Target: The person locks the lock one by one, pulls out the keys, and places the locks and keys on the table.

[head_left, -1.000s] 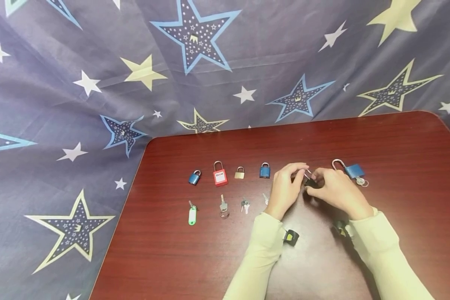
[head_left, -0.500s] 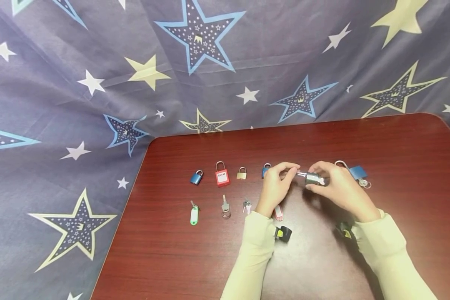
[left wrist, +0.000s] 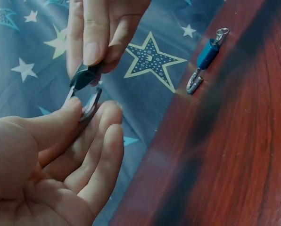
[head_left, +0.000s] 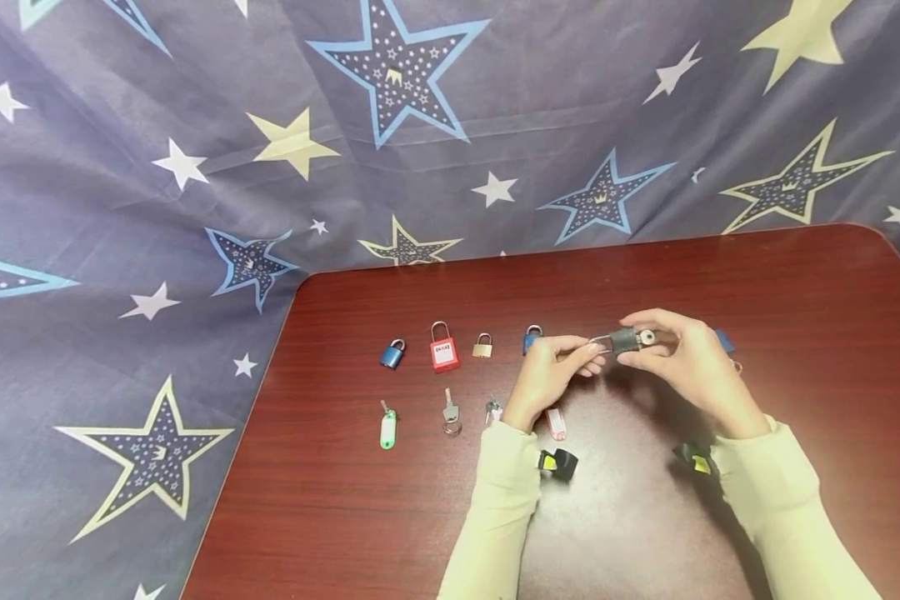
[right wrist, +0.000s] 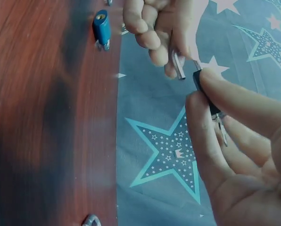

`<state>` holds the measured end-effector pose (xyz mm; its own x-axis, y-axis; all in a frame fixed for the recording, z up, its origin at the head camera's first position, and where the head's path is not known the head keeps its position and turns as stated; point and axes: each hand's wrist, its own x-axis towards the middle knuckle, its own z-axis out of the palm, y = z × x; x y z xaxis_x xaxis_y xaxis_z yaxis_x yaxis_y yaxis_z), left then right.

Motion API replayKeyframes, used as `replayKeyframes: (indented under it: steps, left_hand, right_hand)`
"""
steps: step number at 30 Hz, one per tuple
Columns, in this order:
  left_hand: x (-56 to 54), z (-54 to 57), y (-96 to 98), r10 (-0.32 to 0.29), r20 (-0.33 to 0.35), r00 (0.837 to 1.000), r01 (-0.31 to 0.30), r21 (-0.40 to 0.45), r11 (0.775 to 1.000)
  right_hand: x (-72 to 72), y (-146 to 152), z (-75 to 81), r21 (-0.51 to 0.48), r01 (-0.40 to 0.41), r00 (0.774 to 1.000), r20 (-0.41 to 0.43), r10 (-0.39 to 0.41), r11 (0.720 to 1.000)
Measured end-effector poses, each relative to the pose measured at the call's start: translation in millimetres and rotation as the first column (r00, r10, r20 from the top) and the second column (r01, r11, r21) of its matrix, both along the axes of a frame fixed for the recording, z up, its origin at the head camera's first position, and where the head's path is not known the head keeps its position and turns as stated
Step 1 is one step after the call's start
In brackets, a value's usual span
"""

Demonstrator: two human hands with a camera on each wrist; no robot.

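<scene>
Between both hands a dark padlock [head_left: 625, 340] is held sideways above the table. My left hand [head_left: 551, 367] pinches its silver shackle [left wrist: 90, 107] between thumb and fingers. The body is gripped between thumb and forefinger of my right hand [head_left: 693, 367]. A key [head_left: 647, 337] sticks out of the body's right end, toward the right palm. In the right wrist view the shackle's free end [right wrist: 180, 70] stands apart from the body. Behind the right hand lies a blue padlock [left wrist: 208, 54] with its shackle swung out and a key ring at its end.
Left of the hands lie a blue padlock [head_left: 392, 355], a red one [head_left: 444, 355], a brass one [head_left: 482, 348] and another blue one [head_left: 531, 340], partly covered. Nearer are a green-tagged key [head_left: 387, 429], a ringed key [head_left: 451, 412], small keys [head_left: 493, 408] and a red tag [head_left: 557, 423].
The dark padlock has come up and turned level, its key end now showing at the right. My left hand has shifted left; the right hand now covers most of the blue padlock behind it.
</scene>
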<state>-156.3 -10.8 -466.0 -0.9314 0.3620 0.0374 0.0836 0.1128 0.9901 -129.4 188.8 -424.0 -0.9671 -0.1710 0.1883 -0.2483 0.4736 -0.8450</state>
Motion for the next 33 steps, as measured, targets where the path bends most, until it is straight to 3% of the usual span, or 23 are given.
replayKeyframes:
  steps: [5, 9, 13, 17, 21, 24, 27, 33]
  left_hand:
    - [0.7, 2.9, -1.2, -0.032, -0.032, 0.999, 0.029, -0.094, 0.995]
    - [2.1, 5.8, 0.0, -0.091, -0.044, 0.995, 0.082, -0.165, 0.983]
    - [3.2, 6.0, 3.6, -0.123, -0.074, 0.99, 0.104, -0.219, 0.97]
    - [5.4, 5.5, 8.4, -0.053, -0.179, 0.983, 0.002, -0.273, 0.962]
    - [7.9, 4.7, 14.5, 0.11, -0.275, 0.955, -0.17, -0.204, 0.964]
    - [9.8, 3.2, 18.1, 0.222, -0.31, 0.924, -0.265, -0.102, 0.959]
    - [11.7, 1.9, 20.2, 0.288, -0.327, 0.9, -0.318, -0.041, 0.947]
    - [13.9, 3.5, 23.7, 0.325, -0.402, 0.856, -0.392, -0.094, 0.915]
  right_hand:
    - [0.9, 4.1, 1.0, -0.107, -0.022, 0.998, 0.05, 0.028, 0.994]
    - [0.4, 7.8, 0.3, -0.154, -0.055, 0.994, 0.084, 0.069, 0.987]
    - [-0.4, 8.4, 0.0, -0.262, -0.071, 0.981, 0.155, 0.114, 0.963]
    - [-0.6, 5.6, 1.5, -0.458, -0.055, 0.955, 0.235, 0.18, 0.887]
    - [0.6, 2.9, 3.4, -0.58, -0.015, 0.937, 0.276, 0.213, 0.814]
    - [1.4, 0.7, 3.2, -0.61, -0.024, 0.927, 0.283, 0.246, 0.792]
    - [2.1, -2.2, 2.2, -0.624, -0.032, 0.92, 0.287, 0.267, 0.781]
    - [3.1, -6.0, 2.7, -0.637, -0.045, 0.918, 0.277, 0.283, 0.769]
